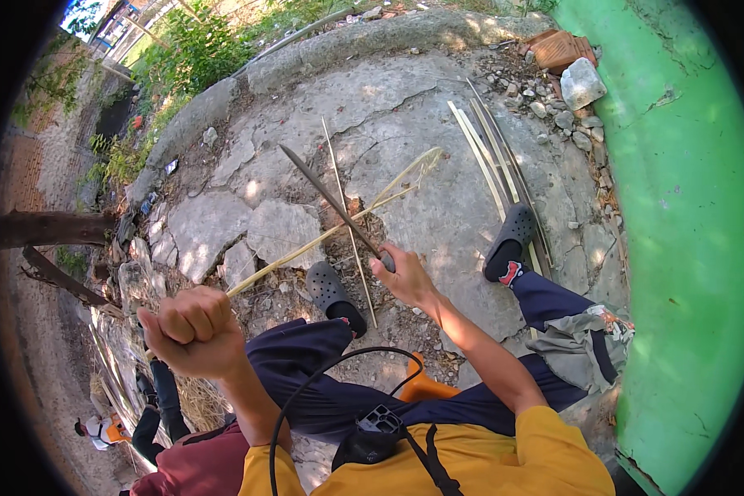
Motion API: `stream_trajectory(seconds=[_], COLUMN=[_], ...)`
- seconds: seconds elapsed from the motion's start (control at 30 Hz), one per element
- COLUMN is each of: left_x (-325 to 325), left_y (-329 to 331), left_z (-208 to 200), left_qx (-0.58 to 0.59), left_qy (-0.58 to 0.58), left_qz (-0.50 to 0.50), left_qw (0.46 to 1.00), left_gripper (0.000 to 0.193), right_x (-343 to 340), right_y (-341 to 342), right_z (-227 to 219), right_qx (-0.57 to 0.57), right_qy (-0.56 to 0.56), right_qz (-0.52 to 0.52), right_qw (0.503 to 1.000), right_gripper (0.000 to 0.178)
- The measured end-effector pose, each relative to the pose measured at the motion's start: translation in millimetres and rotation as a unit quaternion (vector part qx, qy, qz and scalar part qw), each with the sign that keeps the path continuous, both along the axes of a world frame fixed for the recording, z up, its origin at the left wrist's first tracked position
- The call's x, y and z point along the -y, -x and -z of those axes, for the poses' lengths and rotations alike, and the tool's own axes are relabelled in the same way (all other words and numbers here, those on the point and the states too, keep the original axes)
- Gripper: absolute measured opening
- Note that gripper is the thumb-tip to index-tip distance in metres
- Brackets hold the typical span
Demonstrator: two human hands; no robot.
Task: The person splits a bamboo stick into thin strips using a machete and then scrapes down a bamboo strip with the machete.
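Observation:
My left hand (192,332) is a fist at the left, closed round one end of a long pale bamboo strip (283,259). From the fist the strip slants up and to the right, and its far end looks split into thin slivers. In my right hand (407,279) is the handle of a long dark-bladed machete (322,190). Its blade points up and left, crossing the bamboo strip in this view; whether they touch I cannot tell. Below them a thin bamboo stick (336,169) lies on the cracked concrete.
Several long strips (479,161) lie beside my right shoe (517,227). An orange plastic seat (426,384) shows between my legs. A green wall (678,248) borders the right, with rubble and a pale rock (583,83). A person in maroon (202,463) sits close at lower left.

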State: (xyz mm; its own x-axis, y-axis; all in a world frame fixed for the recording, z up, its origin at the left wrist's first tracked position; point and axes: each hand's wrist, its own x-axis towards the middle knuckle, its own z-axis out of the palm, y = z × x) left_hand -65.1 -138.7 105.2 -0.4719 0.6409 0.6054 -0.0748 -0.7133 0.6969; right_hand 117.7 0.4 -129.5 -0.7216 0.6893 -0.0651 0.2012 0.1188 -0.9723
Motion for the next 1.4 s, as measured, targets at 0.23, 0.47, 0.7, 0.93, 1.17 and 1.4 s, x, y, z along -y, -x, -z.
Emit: stream_trajectory(seconds=[0.23, 0.47, 0.7, 0.93, 1.17, 1.4], left_x=[-2, 6, 6, 7, 25, -28], left_y=[3, 18, 17, 20, 28, 43], left_z=[2, 1, -4, -6, -90, -89], left_qx=[0.010, 0.015, 0.013, -0.001, -0.005, 0.022], left_qy=[0.014, -0.001, 0.016, 0.012, 0.051, 0.101], left_qz=[-0.019, -0.048, -0.051, -0.026, -0.016, 0.113], left_qw=[1.000, 0.999, 0.999, 1.000, 0.999, 0.988], left_gripper=[0.056, 0.056, 0.057, 0.055, 0.053, 0.037], right_x=[-39, -39, -46, -54, -16, 28], right_y=[-17, 4, -6, -14, -29, -56], right_z=[119, 101, 145, 173, 117, 103], right_qx=[0.082, 0.069, 0.088, 0.130, 0.013, -0.024], right_qy=[-0.040, 0.001, -0.040, 0.004, 0.298, 0.295], right_qz=[0.008, 0.025, -0.027, 0.089, 0.110, 0.208], right_qw=[0.996, 0.997, 0.995, 0.987, 0.948, 0.932], right_gripper=[0.060, 0.056, 0.055, 0.052, 0.043, 0.031])
